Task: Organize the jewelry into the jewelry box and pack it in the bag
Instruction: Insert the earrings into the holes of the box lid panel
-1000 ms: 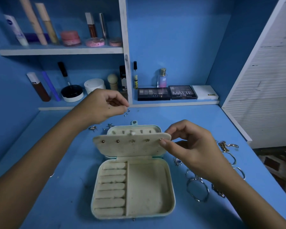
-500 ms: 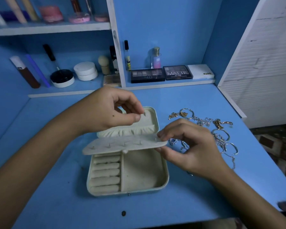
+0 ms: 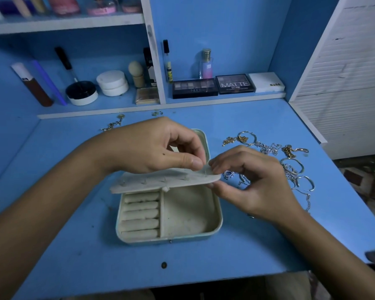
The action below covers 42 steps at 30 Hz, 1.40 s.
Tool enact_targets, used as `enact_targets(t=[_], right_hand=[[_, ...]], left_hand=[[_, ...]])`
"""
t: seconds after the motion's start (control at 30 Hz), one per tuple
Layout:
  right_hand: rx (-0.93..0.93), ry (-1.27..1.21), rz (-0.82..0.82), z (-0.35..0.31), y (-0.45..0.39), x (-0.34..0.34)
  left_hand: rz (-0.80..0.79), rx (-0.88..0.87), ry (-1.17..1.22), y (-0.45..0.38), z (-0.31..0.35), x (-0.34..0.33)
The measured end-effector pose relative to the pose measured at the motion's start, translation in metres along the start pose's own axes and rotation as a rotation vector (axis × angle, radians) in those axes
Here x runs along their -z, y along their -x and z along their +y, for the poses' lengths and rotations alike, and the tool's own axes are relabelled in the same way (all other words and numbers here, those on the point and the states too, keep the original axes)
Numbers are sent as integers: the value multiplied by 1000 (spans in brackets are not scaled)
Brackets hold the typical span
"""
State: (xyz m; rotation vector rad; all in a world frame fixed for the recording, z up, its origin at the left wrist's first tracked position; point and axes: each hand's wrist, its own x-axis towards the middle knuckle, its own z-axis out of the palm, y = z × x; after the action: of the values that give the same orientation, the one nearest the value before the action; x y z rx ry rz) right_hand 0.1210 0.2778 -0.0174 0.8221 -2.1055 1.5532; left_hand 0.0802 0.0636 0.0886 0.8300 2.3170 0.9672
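left hand [image 3: 152, 148] moved right, now pinching earring flap [image 3: 160, 180] | right hand [image 3: 253, 180] still pinches flap's right edge | jewelry box [image 3: 193, 221] same spot

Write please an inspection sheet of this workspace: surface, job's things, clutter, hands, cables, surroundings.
Surface: blue desk, one small dark spot near the front edge.
Job's things: jewelry box open; its earring flap lowered over it with posts pointing up; loose jewelry to its right, a few pieces behind it.
Clutter: nothing seen besides the loose jewelry.
Hands: left hand pinches something small at the flap's right end; right hand holds that end.
Cables: nothing seen.
Surroundings: shelves with cosmetics, eyeshadow palettes, perfume bottle; white slatted panel at right.
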Motion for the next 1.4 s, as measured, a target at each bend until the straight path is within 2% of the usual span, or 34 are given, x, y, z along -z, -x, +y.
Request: enact_targets(t=[0.33, 1.4], right_hand=[[-31, -18, -9, 1, 1, 0], [-18, -4, -11, 2, 1, 0]], left_hand=[[-52, -13, -32, -4, 1, -3], [-78, 6, -79, -6, 6, -2]])
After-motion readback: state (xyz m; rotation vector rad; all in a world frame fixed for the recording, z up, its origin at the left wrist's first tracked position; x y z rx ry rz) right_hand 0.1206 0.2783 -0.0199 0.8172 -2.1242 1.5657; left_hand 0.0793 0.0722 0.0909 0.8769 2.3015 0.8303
